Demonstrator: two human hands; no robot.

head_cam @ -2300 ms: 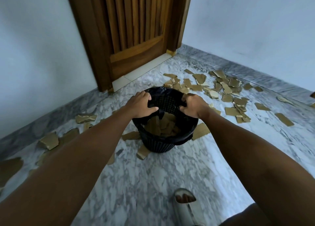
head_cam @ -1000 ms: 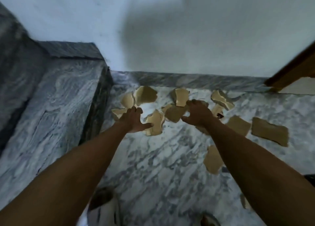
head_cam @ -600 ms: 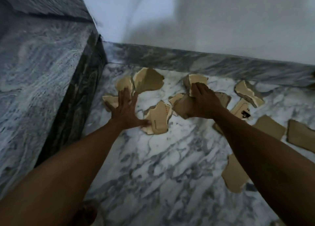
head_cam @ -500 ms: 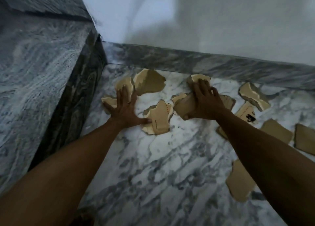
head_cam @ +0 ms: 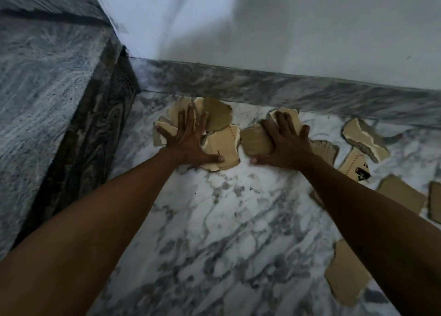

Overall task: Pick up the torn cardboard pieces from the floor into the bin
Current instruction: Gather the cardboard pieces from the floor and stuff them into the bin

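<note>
A grey marble step [head_cam: 43, 106] is seen at the far left, rising above the floor [head_cam: 214, 232]. Just right of its dark edge, the left hand [head_cam: 188, 139] is laid flat, fingers straight and spread, on a cluster of torn cardboard pieces [head_cam: 218, 117] in the corner by the skirting [head_cam: 262, 86]; its thumb is pressed on a pale piece with a red dashed line [head_cam: 225, 148]. Nothing is gripped by it.

Just beside that cluster, the right hand [head_cam: 286, 141] is pressed flat on a brown piece [head_cam: 256, 141] and a pale piece [head_cam: 290, 116] nearer the skirting, fingers extended and apart, thumb on the floor; nothing is clasped.

Further right, more pieces are scattered on the floor: a curled one [head_cam: 365, 135] near the skirting, a printed one [head_cam: 355, 166] below it, a brown one [head_cam: 401, 196] at the right edge, and one [head_cam: 346, 272] beside the right forearm. The bin is out of view.
</note>
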